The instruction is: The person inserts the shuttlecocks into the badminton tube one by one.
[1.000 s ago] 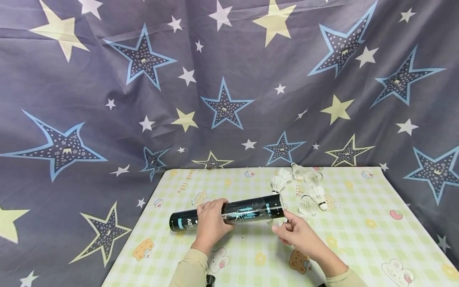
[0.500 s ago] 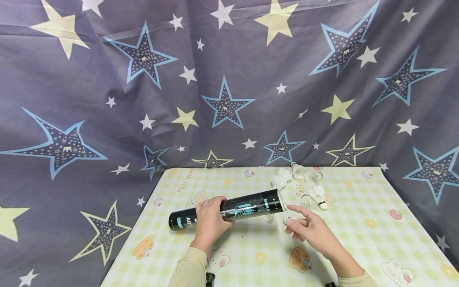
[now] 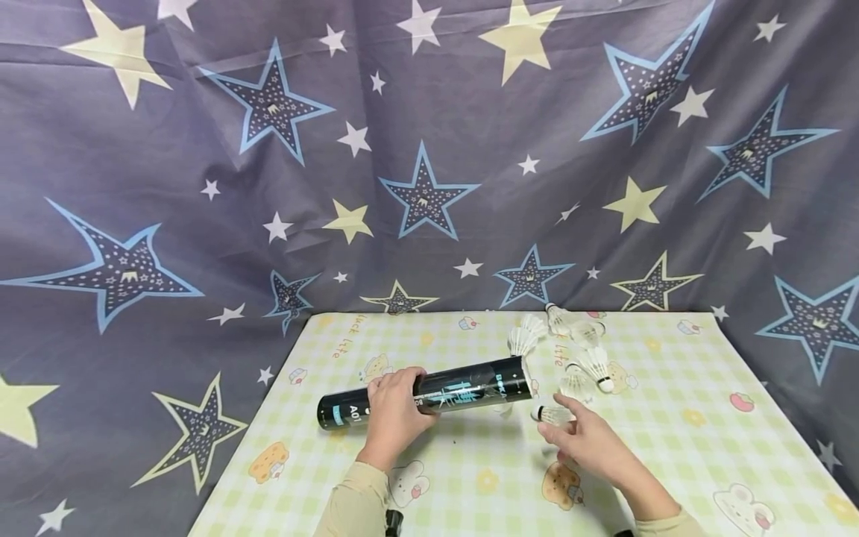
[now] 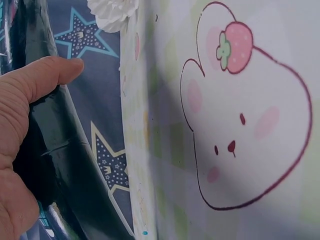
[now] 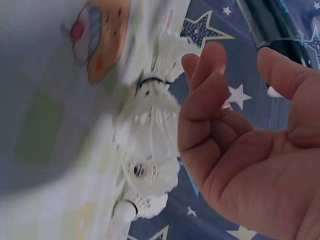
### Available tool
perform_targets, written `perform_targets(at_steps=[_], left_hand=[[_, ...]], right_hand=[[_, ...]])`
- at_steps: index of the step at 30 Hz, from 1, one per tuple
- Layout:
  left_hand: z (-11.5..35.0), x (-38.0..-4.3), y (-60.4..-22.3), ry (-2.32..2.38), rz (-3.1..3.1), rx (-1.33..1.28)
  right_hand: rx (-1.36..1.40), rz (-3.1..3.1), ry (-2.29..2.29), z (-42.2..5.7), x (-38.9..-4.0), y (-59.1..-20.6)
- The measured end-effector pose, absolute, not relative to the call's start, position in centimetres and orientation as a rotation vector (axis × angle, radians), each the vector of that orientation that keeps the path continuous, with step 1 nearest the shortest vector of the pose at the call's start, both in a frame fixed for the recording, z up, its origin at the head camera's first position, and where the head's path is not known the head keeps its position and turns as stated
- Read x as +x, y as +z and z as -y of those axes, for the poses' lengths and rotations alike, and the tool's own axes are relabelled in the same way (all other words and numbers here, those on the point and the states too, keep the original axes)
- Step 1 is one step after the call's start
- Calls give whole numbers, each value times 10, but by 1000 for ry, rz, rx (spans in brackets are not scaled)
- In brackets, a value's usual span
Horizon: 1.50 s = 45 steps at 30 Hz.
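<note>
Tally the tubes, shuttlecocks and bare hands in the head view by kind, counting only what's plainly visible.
Black tube: 1
Shuttlecocks: 6
Hands: 2, the left hand and the right hand
Total: 9
Not counted: a pale bit below the tube, too hidden to identify.

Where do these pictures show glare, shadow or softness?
Head view: fairly even light, with soft shadow below the black tube on the tablecloth. Left wrist view: glare streaks on the black tube, shadow across part of the tablecloth. Right wrist view: pale shuttlecocks look slightly soft.
</note>
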State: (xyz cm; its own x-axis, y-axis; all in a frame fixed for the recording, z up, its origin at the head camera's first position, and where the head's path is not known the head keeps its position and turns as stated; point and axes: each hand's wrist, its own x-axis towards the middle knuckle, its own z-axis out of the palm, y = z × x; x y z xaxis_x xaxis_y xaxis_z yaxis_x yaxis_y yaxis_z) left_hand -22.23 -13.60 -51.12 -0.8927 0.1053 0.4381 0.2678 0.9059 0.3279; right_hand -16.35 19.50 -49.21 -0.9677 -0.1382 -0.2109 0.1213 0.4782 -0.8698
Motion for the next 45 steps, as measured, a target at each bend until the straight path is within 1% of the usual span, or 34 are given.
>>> perform_targets(at_steps=[4,11,17,26,30,36,40,45], left_hand=[[136,-223,-512,-530,2644,-266],[136,-225,-517,-507,2611,-288],[135,-224,-518,-514,2610,-290],[134,-222,-517,-510,2645,-289],[135,-222,-517,-507,2644,-287],[134,-222,-516,-505,2651,-287],[134,-223,-517,-500,2656,-287],[133,-223,-517,-496,2666,-292]], right_hand=[[14,-2597,-1357,-203,-164,-490],[-63,-2852,-1129,-216,-162,-487],[-98,-2883,-1147,-216,-165,-495],[9,-2946,-1177,-219,-172,-507],[24,-2927,-1283,-224,-174,-503],[32,-2776,-1660,-232,-168,-480],[-14,-2728,-1819,-233,-162,-465],[-115,-2734,-1897,-227,-160,-458]])
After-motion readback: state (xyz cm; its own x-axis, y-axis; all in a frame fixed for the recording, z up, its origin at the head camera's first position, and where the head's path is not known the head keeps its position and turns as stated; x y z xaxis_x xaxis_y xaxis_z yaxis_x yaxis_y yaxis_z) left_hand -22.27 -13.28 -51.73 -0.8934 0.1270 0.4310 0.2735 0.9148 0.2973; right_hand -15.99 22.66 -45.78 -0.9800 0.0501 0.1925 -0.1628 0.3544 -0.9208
